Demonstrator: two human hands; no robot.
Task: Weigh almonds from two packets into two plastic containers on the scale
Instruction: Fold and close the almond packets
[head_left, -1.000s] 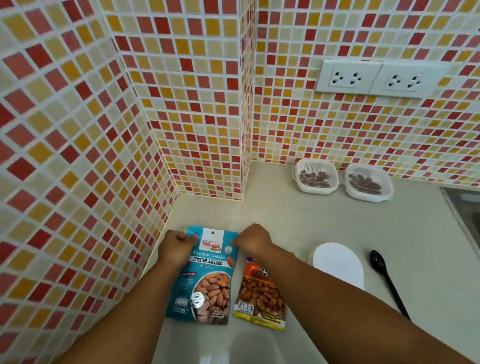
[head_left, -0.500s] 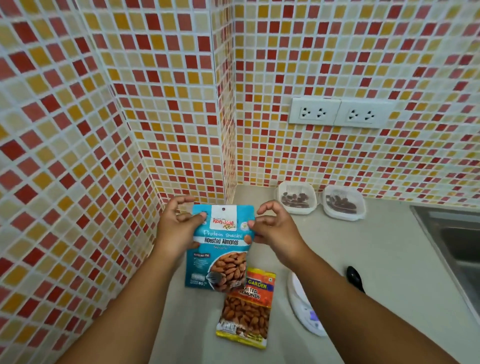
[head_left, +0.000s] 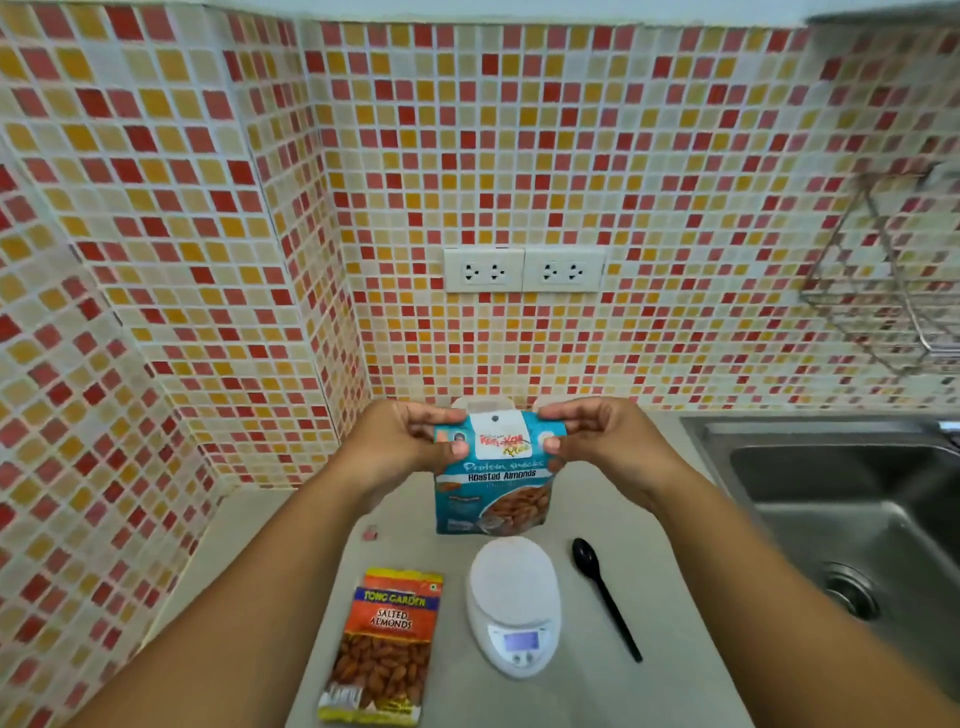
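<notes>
Both hands hold the blue almond bag (head_left: 496, 470) up in the air by its top, the left hand (head_left: 410, 441) and the right hand (head_left: 597, 441) each pinching a corner. The orange almond bag (head_left: 387, 644) lies flat on the counter (head_left: 675, 597), just beside the white scale (head_left: 514, 605).

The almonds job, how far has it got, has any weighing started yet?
Hardly begun. Set out ready: the scale with a bare platform, a black spoon, and the orange salted almonds packet lying flat. In hand: the left hand and right hand pinch the top of the blue roasted almonds pouch, seemingly about to open it. Left: opening both packets and all the weighing.
</notes>
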